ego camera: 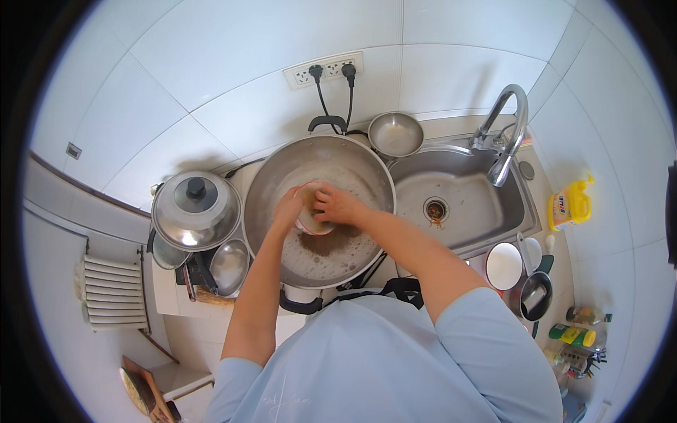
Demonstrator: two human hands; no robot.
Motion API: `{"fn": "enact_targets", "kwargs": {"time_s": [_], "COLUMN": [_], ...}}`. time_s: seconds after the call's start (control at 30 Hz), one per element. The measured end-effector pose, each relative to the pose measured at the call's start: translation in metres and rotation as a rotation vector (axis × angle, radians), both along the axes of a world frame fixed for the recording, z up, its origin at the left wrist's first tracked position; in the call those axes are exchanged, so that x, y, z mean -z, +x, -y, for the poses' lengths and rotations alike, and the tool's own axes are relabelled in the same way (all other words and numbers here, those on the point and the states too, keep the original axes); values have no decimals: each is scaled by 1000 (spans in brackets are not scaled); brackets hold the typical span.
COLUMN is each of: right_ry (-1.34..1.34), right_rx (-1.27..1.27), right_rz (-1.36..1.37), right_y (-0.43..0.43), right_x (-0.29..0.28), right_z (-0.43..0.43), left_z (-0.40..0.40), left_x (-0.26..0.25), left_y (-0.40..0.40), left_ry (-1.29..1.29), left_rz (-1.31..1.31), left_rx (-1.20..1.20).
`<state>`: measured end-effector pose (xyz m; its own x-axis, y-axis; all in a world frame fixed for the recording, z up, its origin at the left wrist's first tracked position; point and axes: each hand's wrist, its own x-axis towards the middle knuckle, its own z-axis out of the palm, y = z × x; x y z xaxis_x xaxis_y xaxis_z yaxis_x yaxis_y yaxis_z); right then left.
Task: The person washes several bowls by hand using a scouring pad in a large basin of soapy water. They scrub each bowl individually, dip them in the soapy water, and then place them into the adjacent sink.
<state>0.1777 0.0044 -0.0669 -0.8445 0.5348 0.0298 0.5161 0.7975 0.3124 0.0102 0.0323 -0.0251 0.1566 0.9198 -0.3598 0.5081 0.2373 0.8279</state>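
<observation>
A large two-handled pan (264, 174) stands before me, holding cloudy, foamy water (312, 269). Over the water, my left hand (289, 207) grips the left rim of a bowl (308, 214) with a red edge. The bowl is tilted, its opening towards my right hand. My right hand (336, 205) reaches into it with the fingers bent against the inside. Whether those fingers hold a cloth or sponge is hidden. A brownish patch without foam (328, 240) shows just below the bowl.
Right of the pan is a steel sink (476, 203) with food scraps in its drain (436, 210) and a tall faucet (510, 132). A steel bowl (395, 135) sits behind. At left stand a lidded pot (195, 211) and a small pan (230, 267). A yellow detergent bottle (570, 205) is far right.
</observation>
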Motion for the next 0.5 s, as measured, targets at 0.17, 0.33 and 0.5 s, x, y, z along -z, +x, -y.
{"fn": "enact_targets", "kwargs": {"time_s": [0.17,0.33,0.5], "right_ry": [327,-271,-1074], "right_rx": [-151,505,732], "right_rz": [-65,-463,-733], "right_y": [-2,-26,-45], "right_x": [-2,0,-13], "right_z": [-2,39,30], "left_z": [12,19,26], "left_x": [2,24,9], "left_y": [-2,-3,13], "left_ry": [-149,371,320], "left_rz": [44,-131,-255], "left_rx": [-126,-91,-137]}}
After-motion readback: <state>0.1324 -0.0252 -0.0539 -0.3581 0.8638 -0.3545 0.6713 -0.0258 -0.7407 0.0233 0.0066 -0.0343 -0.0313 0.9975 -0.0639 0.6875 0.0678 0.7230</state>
